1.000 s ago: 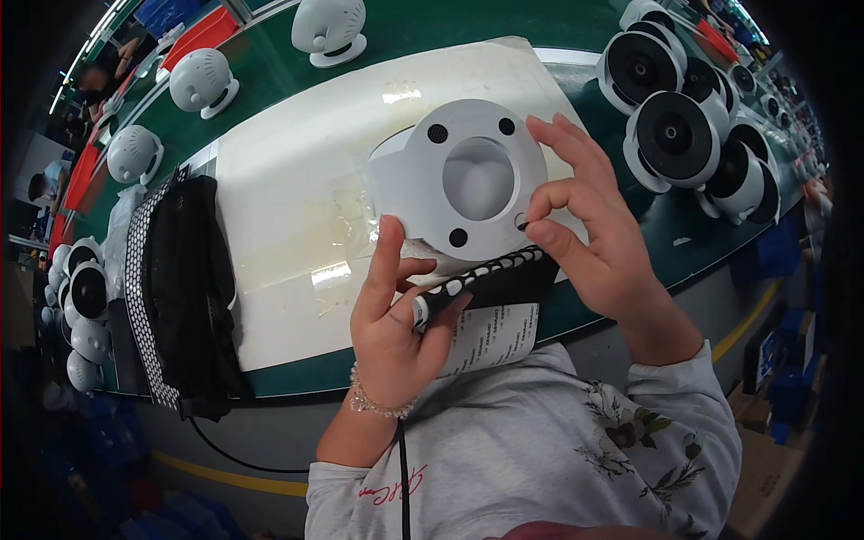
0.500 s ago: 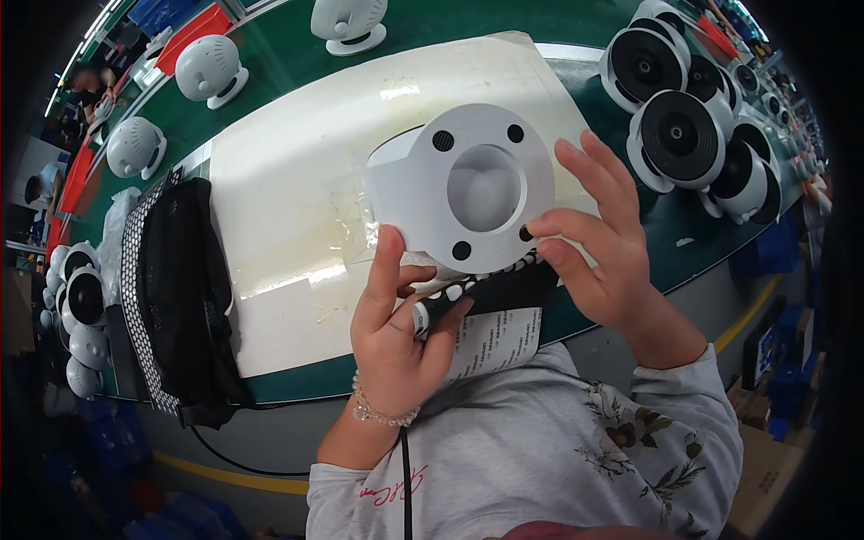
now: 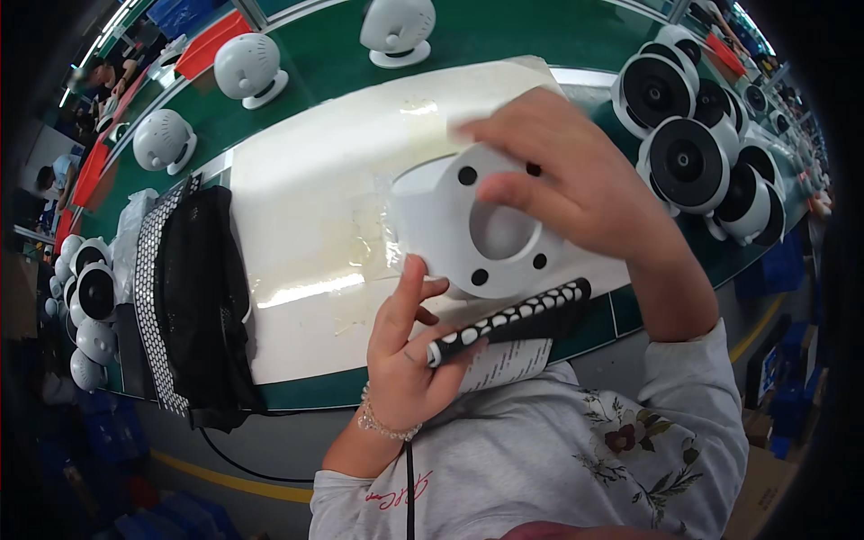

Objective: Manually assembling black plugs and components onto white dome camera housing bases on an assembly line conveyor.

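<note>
From where I stand, the white device [image 3: 427,225] lies on the pale sheet [image 3: 301,225] that covers the middle of the green bench [image 3: 517,27], its round base turned up toward the person, with a wide hollow in the middle and black round pads [image 3: 480,277] set about the ring. The right hand [image 3: 549,175] hangs over the far part of that base, blurred and hiding some of it; its grip is apart, thumb and fingers spread with a gap between them, and I see nothing held there. The left hand [image 3: 407,355] is at the near left side, its grip clamped on a black strip with white round spots [image 3: 508,319], pinched at one end, while the raised index finger seems to rest against the device's edge. A printed paper [image 3: 506,367] shows beneath the strip, near the person's lap. To the left, a black mesh bundle [image 3: 205,288] with a white-dotted band lies along the sheet's edge. Farther back stand three more white units [image 3: 247,70], spaced apart, near a red bin [image 3: 211,45]. On the right, a cluster of white units with black round fronts [image 3: 686,166] crowds together, and a smaller cluster [image 3: 94,292] sits at the far left.
</note>
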The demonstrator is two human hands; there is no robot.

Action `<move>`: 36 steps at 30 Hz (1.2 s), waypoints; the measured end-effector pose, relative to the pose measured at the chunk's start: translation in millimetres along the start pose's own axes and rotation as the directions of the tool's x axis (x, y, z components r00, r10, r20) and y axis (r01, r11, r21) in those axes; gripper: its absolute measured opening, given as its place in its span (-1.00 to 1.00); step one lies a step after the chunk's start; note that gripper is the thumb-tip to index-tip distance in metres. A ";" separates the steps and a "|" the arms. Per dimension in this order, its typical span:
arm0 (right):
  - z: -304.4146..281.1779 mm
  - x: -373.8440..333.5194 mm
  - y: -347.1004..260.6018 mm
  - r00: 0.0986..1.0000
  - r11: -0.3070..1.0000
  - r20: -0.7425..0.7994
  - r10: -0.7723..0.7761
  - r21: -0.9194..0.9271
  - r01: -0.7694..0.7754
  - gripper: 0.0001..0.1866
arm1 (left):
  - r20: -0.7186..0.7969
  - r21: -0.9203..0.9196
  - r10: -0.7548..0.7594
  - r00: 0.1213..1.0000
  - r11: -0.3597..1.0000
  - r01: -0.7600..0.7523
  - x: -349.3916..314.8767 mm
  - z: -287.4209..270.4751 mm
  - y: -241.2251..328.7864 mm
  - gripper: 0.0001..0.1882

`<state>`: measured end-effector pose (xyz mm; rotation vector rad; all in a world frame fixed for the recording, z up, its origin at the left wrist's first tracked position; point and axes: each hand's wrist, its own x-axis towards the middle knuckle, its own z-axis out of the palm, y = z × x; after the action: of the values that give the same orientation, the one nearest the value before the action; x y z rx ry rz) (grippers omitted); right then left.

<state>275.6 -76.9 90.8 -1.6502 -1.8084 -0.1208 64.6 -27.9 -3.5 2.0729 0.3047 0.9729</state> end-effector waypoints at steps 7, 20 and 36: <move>-16.5 52.8 104.8 0.880 0.648 0.127 0.459 0.630 -0.428 -0.71 | -0.027 -0.408 -0.516 0.856 0.787 0.462 -11.4 -40.3 7.4 -0.69; 69.6 53.1 251.1 0.851 0.748 -0.208 0.482 -0.408 -0.523 -0.80 | 0.034 -0.274 -0.472 0.881 0.843 0.463 -19.5 -56.3 -9.6 -0.71; 125.0 95.9 211.8 0.936 0.846 -0.341 0.084 -0.472 -0.248 -0.62 | 0.028 -0.226 -0.494 0.869 0.843 0.487 -17.1 -49.3 -5.3 -0.78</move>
<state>420.2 107.1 -31.5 -2.0067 -1.4526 -0.7977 17.7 -5.0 2.0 1.6498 0.6746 0.6862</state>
